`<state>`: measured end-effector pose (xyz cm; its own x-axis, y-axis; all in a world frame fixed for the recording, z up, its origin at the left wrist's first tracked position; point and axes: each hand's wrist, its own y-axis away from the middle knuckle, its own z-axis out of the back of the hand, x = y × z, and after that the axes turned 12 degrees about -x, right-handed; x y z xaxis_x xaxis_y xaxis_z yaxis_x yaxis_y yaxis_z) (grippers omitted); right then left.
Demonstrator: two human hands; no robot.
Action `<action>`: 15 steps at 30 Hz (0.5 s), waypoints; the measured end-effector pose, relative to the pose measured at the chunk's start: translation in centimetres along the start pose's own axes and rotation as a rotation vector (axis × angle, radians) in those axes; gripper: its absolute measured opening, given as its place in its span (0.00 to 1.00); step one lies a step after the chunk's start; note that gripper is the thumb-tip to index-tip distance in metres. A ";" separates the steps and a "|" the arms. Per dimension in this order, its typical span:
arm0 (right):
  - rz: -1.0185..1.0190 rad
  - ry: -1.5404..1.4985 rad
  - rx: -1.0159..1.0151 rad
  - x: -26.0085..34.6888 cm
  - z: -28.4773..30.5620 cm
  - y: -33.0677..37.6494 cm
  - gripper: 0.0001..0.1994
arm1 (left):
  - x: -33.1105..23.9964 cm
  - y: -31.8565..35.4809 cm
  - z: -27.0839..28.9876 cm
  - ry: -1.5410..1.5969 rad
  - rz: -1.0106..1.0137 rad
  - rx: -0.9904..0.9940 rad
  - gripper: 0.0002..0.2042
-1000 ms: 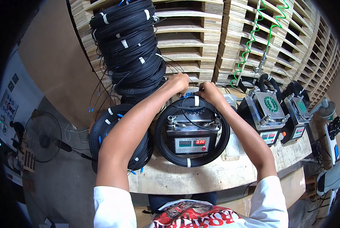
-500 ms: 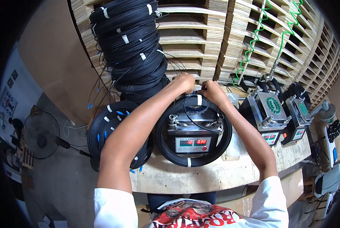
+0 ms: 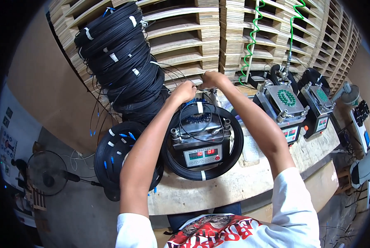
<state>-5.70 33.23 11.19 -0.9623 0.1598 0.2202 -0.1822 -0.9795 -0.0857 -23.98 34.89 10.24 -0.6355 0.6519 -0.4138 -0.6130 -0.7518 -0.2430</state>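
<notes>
A coil of black cable [image 3: 238,151], bound with white tape, rests around a metal benchtop machine [image 3: 181,151] with a lit red digital display [image 3: 203,154]. Dark blue fittings [image 3: 197,118] form a ring on top of the machine, and a loose loop of cable lies across it. Past the machine's far side, my left hand [image 3: 186,91] is closed with the fingers curled in. My right hand [image 3: 214,79] reaches slightly farther and to the right, its fingers bent down and together. Whatever either hand grips is too small or hidden to make out.
A tall stack of black cable coils [image 3: 123,62] stands at the left, with another coil with blue connectors [image 3: 110,165] before it. Two similar machines [image 3: 284,99] sit on the wooden bench [image 3: 193,194] at right. Wooden pallets [image 3: 185,33] rise behind; a fan [image 3: 48,177] stands left.
My right hand has moved farther away, past the machine, and now sits higher than my left. My left hand has drawn back slightly. The whole view has shifted, the scene sliding left.
</notes>
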 end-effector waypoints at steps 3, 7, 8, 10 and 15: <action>-0.068 0.130 0.088 -3.1 -3.1 -2.5 0.34 | -0.7 -1.6 -4.3 -0.039 0.000 -0.052 0.20; -0.370 -0.151 -0.161 -3.6 -3.2 -2.5 0.17 | 0.2 -0.4 -3.5 0.004 0.020 -0.097 0.18; -0.459 -0.361 -0.023 -4.6 -2.5 -2.3 0.13 | 0.6 -0.3 -3.4 0.057 -0.006 -0.082 0.18; -0.519 -0.577 -0.092 -6.9 -3.6 -2.2 0.12 | 0.2 -0.5 -3.8 0.047 -0.014 -0.098 0.17; -0.568 -1.076 -0.155 -10.8 -5.6 1.0 0.15 | -1.2 -0.5 -3.8 0.028 -0.057 -0.108 0.17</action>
<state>3.35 31.17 3.26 -0.0944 0.3046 0.9478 -0.6144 -0.7670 0.1853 -21.11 34.14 7.55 -0.5867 0.6920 -0.4206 -0.5925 -0.7209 -0.3596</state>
